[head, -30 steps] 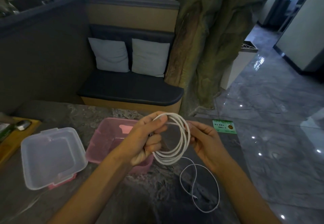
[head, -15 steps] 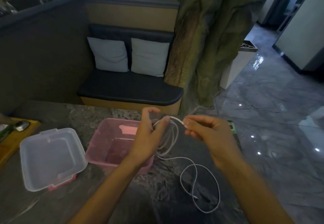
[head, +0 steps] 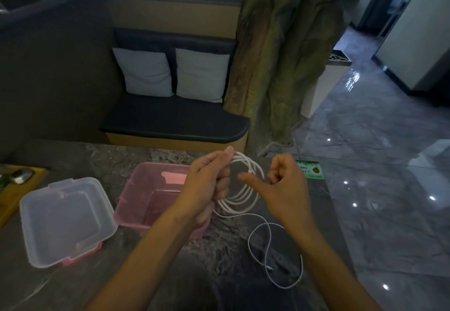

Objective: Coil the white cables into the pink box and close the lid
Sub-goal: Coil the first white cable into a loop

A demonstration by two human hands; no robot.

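Observation:
My left hand (head: 209,189) pinches a coil of white cable (head: 246,190) made of several loops, held just right of the open pink box (head: 143,201). My right hand (head: 282,189) is beside the coil on its right, fingers curled with the thumb pointing left; the cable passes behind its fingers. The loose tail of the cable (head: 275,257) lies in a loop on the dark marble table (head: 121,154) below my right wrist. The clear lid (head: 65,220) lies left of the box, resting on a pink piece.
A wooden tray (head: 14,189) with a small metal object sits at the table's left edge. A green card (head: 311,169) lies at the table's right edge. Beyond the table stand a bench with two cushions and a tree trunk; the floor drops away to the right.
The coil has been turned flat toward me again with another loop on it. My right hand has moved from the top of the coil to its right side, and the tail on the table is shorter.

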